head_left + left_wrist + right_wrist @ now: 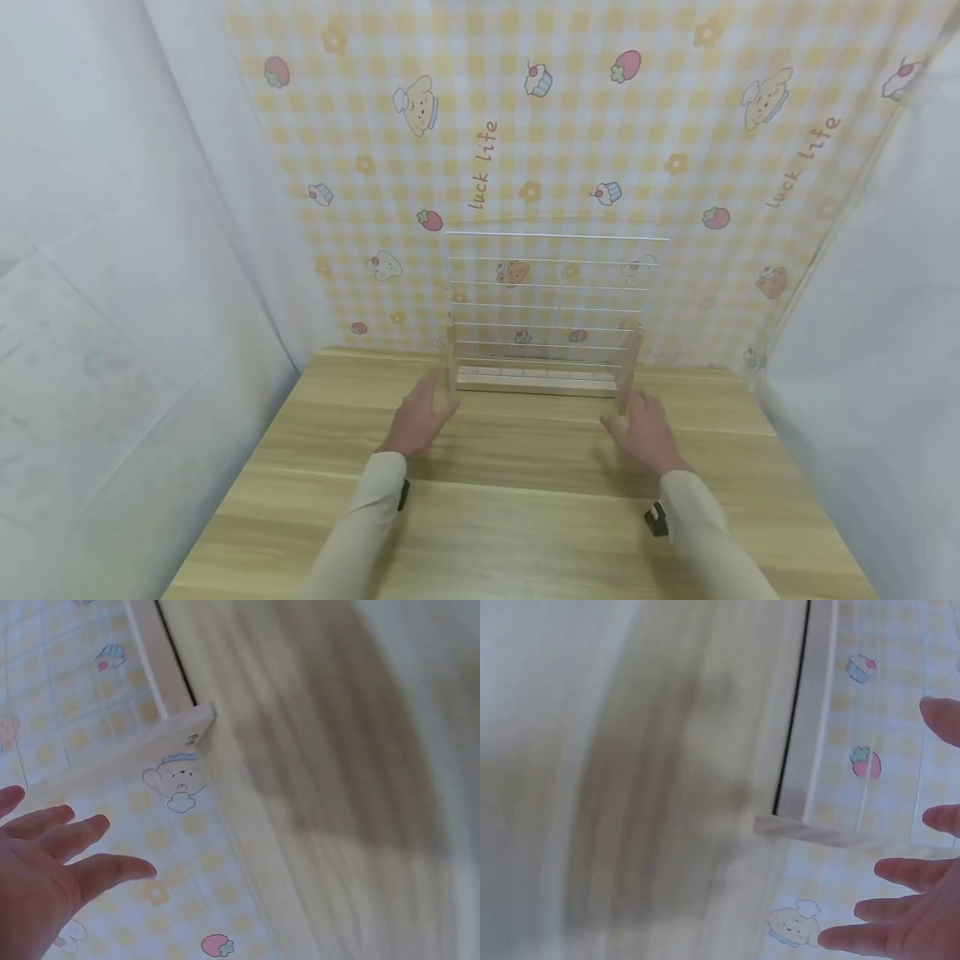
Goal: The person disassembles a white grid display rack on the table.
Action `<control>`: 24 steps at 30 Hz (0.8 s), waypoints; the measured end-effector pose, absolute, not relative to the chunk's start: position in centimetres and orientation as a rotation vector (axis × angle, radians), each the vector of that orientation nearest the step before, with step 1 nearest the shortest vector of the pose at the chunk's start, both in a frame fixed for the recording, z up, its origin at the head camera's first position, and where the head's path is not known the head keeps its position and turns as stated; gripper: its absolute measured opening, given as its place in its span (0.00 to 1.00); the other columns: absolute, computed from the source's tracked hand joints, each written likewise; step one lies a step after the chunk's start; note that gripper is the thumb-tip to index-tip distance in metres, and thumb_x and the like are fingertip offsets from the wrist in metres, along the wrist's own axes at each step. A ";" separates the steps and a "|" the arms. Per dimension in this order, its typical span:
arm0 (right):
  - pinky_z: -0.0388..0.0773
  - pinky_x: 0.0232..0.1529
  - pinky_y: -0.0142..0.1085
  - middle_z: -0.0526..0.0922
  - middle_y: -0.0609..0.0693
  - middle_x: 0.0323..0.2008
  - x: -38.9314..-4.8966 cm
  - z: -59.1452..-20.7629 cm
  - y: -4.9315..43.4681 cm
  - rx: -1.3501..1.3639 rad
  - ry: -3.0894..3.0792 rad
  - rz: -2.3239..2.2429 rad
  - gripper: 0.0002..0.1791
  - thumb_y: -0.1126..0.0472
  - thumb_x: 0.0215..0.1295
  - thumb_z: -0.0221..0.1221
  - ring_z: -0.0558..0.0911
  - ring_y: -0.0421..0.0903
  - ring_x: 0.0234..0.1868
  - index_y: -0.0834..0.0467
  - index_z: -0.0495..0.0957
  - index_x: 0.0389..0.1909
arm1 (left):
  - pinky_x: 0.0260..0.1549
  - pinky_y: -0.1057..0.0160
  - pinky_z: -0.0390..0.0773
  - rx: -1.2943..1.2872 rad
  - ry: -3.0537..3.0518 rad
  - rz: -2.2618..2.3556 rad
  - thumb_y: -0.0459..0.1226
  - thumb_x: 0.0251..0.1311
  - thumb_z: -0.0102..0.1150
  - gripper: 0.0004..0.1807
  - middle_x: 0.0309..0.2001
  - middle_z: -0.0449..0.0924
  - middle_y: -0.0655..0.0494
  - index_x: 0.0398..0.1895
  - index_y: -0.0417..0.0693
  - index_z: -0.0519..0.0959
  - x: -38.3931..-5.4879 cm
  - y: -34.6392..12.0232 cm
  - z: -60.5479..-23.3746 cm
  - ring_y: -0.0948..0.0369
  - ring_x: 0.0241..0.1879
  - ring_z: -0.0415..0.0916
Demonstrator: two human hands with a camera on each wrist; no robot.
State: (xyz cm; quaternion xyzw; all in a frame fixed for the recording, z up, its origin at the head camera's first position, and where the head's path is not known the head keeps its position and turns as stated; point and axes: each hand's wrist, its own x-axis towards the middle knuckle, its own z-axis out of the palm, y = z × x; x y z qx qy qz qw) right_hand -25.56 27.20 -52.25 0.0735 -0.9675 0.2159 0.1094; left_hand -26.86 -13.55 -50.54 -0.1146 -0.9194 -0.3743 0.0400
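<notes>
A rack with a white wire grid (555, 286) and a pale wooden bottom bar (536, 385) stands at the back of the table, in front of the patterned wall. Beside its left wooden side piece is my left hand (416, 419), fingers extended toward it. My right hand (645, 429) is at the right side piece (630, 358), its thumb pointing inward. In the left wrist view the fingers are spread near the wooden side board (120, 754), holding nothing. The right wrist view likewise shows spread, fairly straight fingers near the other side board (832, 836).
The wood-grain table (510, 533) reaches from the rack toward me. Behind the rack hangs a yellow checked cloth (570, 150) with cartoon prints. White sheets close off the left side (112, 250) and the right side (877, 333).
</notes>
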 end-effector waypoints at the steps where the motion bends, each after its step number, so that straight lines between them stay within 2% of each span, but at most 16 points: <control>1: 0.68 0.63 0.72 0.68 0.78 0.63 -25.9 -52.0 27.5 0.220 -2.850 0.653 0.42 0.49 0.69 0.62 0.67 0.78 0.64 0.75 0.58 0.69 | 0.73 0.29 0.53 -0.347 -2.796 -1.173 0.56 0.72 0.49 0.42 0.79 0.52 0.39 0.78 0.41 0.52 -27.3 -13.6 -50.3 0.38 0.77 0.53; 4: 0.64 0.67 0.72 0.64 0.79 0.66 -26.7 -51.2 28.1 0.204 -2.866 0.705 0.41 0.51 0.71 0.59 0.64 0.78 0.67 0.75 0.55 0.71 | 0.74 0.35 0.59 -0.326 -2.758 -1.232 0.54 0.74 0.47 0.40 0.78 0.54 0.39 0.79 0.43 0.51 -28.6 -13.8 -49.8 0.39 0.77 0.55; 8: 0.60 0.70 0.71 0.60 0.78 0.70 -27.9 -49.8 28.8 0.175 -2.870 0.790 0.40 0.54 0.72 0.56 0.61 0.77 0.70 0.73 0.51 0.73 | 0.72 0.35 0.63 -0.287 -2.709 -1.339 0.53 0.74 0.46 0.38 0.78 0.56 0.40 0.79 0.45 0.51 -30.2 -13.9 -48.9 0.38 0.75 0.59; 13: 0.55 0.73 0.69 0.50 0.79 0.74 -29.6 -47.4 29.6 0.103 -2.870 0.923 0.45 0.52 0.74 0.54 0.55 0.78 0.73 0.75 0.43 0.75 | 0.72 0.37 0.65 -0.305 -2.617 -1.443 0.48 0.76 0.46 0.35 0.78 0.56 0.40 0.78 0.43 0.51 -32.2 -13.5 -47.9 0.38 0.74 0.60; 24: 0.55 0.74 0.68 0.51 0.78 0.74 -32.3 -44.0 30.0 0.019 -2.870 0.979 0.44 0.50 0.75 0.50 0.55 0.77 0.73 0.74 0.42 0.76 | 0.72 0.42 0.68 -0.231 -2.586 -1.545 0.45 0.77 0.43 0.33 0.78 0.54 0.38 0.79 0.43 0.51 -34.9 -11.9 -45.7 0.40 0.74 0.62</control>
